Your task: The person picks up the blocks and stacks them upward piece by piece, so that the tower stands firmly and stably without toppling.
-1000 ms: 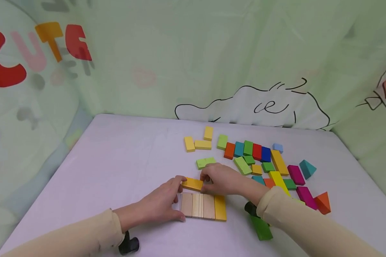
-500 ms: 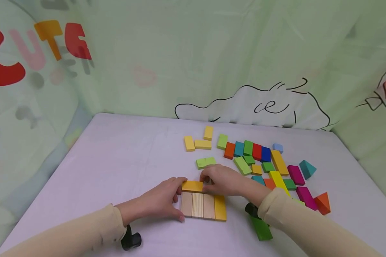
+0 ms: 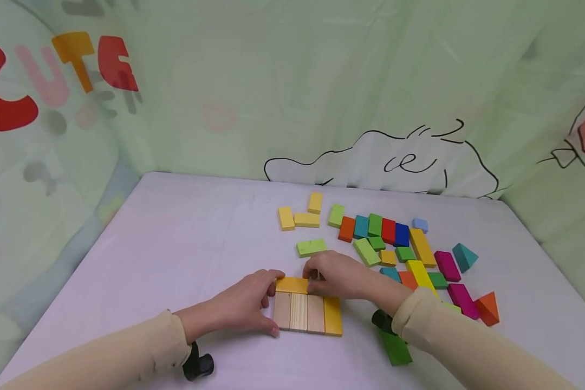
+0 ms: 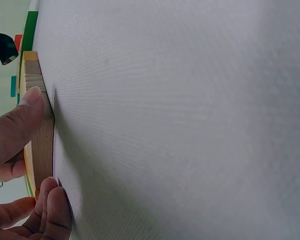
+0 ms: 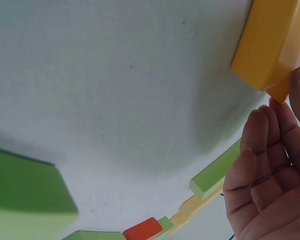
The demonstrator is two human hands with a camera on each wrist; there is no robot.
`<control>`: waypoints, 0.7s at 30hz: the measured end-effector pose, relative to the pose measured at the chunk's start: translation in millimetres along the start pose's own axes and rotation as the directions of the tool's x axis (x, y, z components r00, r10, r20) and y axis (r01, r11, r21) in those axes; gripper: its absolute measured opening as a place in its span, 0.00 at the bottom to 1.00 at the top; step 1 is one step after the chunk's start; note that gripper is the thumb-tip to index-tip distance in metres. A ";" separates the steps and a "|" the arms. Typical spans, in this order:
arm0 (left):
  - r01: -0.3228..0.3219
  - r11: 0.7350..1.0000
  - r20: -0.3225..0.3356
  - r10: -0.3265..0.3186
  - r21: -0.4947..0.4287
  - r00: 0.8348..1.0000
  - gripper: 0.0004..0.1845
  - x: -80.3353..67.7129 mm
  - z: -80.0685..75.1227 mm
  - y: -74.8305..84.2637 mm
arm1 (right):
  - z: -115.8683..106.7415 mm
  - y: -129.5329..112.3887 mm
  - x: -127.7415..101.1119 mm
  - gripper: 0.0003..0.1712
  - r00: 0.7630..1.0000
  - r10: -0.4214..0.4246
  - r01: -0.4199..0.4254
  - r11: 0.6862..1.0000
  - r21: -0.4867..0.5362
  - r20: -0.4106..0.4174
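Presently, in the head view, the orange block [image 3: 291, 285] lies on the table [image 3: 200, 227] with its long axis running left to right, its near side against the far ends of the wooden blocks [image 3: 299, 313]. Those blocks stand side by side, long axes running away from the person, with a yellow end block [image 3: 333, 317] closing the right side. The left hand [image 3: 241, 306] holds the orange block's left end with curled fingers, its thumb by the row's near corner; the right hand [image 3: 338, 273] pinches the right end. The backdrop [image 3: 200, 81] carries large letters, C, U, T and a red fourth resembling E; grey marks beside them are illegible. Pale cloth extends left to the table edge; a light green block [image 3: 311, 247] sits just beyond the right hand, and coloured blocks [image 3: 389, 231] crowd its right. Left wrist view: the thumb overlaps the wooden blocks' near ends, and bent fingers meet the row's left side; visible wood bears grain only. Right wrist view: thumb and forefinger close on an orange corner, with cloth between it and a green block [image 5: 30, 195].
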State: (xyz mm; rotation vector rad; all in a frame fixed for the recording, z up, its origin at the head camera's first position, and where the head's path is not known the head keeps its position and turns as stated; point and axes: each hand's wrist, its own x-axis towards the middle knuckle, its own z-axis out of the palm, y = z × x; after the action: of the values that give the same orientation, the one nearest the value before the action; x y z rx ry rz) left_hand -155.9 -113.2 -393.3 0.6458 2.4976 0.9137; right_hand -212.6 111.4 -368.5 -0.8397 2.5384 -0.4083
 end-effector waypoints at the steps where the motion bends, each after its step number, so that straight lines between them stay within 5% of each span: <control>1: 0.002 1.000 0.000 -0.002 0.001 1.000 0.51 -0.2 -0.1 0.3 | 0.3 0.2 0.3 0.09 1.000 0.002 -0.002 1.000 0.000 -0.001; 12: 0.023 1.000 0.013 -0.023 0.000 1.000 0.51 1.5 -1.4 2.0 | -9.0 13.2 -0.7 0.14 0.998 -0.001 0.002 1.000 0.014 -0.068; 21: 0.036 0.999 0.018 -0.036 0.002 0.999 0.51 1.9 -0.4 2.7 | -40.9 48.8 26.6 0.24 0.977 0.100 -0.119 0.989 -0.091 -0.189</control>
State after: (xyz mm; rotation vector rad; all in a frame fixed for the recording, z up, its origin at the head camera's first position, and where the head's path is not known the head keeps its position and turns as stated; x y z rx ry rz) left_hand -156.8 -110.6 -391.6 0.6045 2.4858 0.8886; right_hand -275.7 138.3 -361.0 -0.7228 2.7825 -0.3367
